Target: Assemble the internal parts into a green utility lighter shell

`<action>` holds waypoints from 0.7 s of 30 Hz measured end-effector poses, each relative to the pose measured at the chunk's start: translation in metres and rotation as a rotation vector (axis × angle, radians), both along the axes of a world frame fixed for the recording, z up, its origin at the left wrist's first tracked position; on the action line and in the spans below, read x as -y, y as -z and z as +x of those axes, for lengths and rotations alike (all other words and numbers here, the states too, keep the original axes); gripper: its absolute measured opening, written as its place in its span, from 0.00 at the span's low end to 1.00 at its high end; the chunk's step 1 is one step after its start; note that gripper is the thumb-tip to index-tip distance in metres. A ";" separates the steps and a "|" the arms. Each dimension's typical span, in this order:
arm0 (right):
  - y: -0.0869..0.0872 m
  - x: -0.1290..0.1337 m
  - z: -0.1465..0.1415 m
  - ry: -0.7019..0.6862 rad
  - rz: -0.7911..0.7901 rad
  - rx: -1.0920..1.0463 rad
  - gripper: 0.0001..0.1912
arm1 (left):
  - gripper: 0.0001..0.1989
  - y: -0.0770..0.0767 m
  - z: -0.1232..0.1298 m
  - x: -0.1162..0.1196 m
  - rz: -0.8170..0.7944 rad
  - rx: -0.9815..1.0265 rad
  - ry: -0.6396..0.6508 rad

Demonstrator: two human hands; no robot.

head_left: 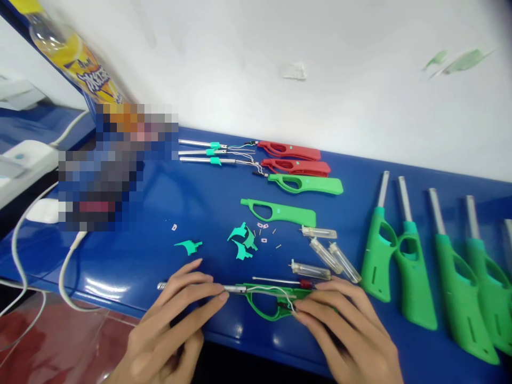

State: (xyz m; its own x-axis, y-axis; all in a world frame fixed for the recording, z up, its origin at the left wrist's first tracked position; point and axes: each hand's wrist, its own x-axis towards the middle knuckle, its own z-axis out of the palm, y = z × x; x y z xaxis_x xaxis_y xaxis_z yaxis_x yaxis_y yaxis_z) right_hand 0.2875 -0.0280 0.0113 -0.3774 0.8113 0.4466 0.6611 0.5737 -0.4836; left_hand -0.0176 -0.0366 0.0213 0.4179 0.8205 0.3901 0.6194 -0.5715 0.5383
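Observation:
My left hand (180, 314) pinches the metal lighter tube (236, 289) near its inner end; the tube's far tip sticks out to the left. A green lighter shell half (268, 316) lies open at the table's front edge, touching the tube's end. From the tube a white wire (280, 290) runs to a small black part (284, 306) in the shell. My right hand (344, 325) has thumb and finger closed on the wire's end by that part, covering the shell's handle. Just behind lies a thin screwdriver (280, 281) with a red handle, partly hidden by my right fingers.
Clear fuel tanks (311, 270), teal triggers (242, 242) and tiny screws lie behind my hands. Farther back are red and green shells (306, 184) with wired tubes. Assembled green lighters (416, 282) line the right. A bottle (88, 69), a blurred patch and white cables (64, 277) are left.

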 end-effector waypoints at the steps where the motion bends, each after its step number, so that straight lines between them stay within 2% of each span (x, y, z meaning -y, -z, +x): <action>1: 0.000 -0.001 0.000 -0.002 0.007 0.001 0.06 | 0.31 -0.004 -0.002 -0.002 0.026 -0.018 -0.031; 3: -0.001 -0.002 -0.001 -0.007 0.016 0.005 0.07 | 0.29 -0.012 -0.009 -0.009 0.082 -0.089 -0.176; 5: -0.001 -0.003 -0.001 -0.006 0.011 0.004 0.08 | 0.24 -0.020 -0.018 -0.018 0.111 -0.182 -0.376; 7: 0.000 -0.003 0.000 -0.014 0.004 0.001 0.07 | 0.18 -0.024 -0.028 -0.027 0.099 -0.268 -0.466; 13: 0.003 -0.002 0.006 -0.019 0.004 0.041 0.07 | 0.08 -0.014 -0.045 -0.044 0.081 -0.297 -0.379; 17: 0.003 -0.002 0.006 -0.018 -0.013 0.055 0.06 | 0.13 -0.015 -0.044 -0.042 0.063 -0.251 -0.389; 21: 0.003 -0.002 0.007 -0.023 -0.032 0.058 0.06 | 0.17 -0.023 -0.026 -0.024 0.009 -0.165 -0.395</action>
